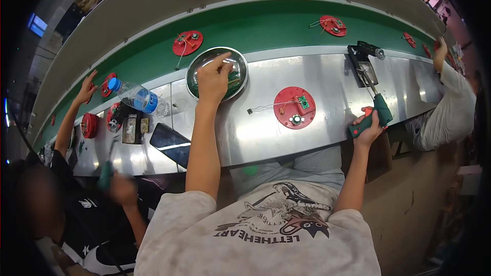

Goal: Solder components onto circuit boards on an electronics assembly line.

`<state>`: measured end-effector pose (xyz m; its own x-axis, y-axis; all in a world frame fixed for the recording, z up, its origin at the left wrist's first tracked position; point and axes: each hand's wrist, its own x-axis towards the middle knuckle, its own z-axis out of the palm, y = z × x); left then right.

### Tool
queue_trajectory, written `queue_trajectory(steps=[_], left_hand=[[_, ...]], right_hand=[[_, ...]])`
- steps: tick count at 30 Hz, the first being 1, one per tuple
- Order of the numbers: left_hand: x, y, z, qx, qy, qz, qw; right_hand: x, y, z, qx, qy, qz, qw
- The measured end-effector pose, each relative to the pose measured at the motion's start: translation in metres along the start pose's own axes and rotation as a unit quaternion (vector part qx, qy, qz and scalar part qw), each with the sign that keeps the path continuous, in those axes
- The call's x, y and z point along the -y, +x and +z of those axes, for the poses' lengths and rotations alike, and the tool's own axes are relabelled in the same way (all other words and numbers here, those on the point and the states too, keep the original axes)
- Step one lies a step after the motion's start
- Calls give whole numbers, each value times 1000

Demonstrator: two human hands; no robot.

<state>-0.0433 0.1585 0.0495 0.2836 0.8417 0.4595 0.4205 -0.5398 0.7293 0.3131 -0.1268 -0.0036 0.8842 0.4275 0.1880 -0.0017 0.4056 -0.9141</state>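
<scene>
My left hand (212,81) is over a round metal bowl (244,66) holding small green pieces (235,79). Its index finger and thumb stand apart inside the rim; the other fingers are partly hidden. In my right hand (372,129) is a green soldering gun (381,110) with red and black parts. Its long thin metal front end reaches to a black stand (360,66) with a tray. Between my hands a red disc (285,99) lies flat on the metal bench, bearing a green circuit board (304,102), a small round part and white wires that run left to a small dark piece.
More red discs with wires lie along the green strip (271,25) behind the metal bench (240,138). A phone (170,144) and a water bottle (137,97) lie left of my arm. A person at left holds a green-handled tool (105,175); another sits at right.
</scene>
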Motion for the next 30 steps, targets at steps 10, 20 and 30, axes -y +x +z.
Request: queue_trajectory(steps=[10, 20, 30], left_hand=[[13, -3, -12, -63, 169, 139, 974], [12, 0, -7, -33, 134, 6, 990], [-1, 5, 28, 24, 235, 52, 970]], right_hand=[[7, -1, 2, -10, -22, 24, 999], [5, 3, 3, 22, -9, 9, 1000], [7, 3, -6, 30, 20, 2, 999]])
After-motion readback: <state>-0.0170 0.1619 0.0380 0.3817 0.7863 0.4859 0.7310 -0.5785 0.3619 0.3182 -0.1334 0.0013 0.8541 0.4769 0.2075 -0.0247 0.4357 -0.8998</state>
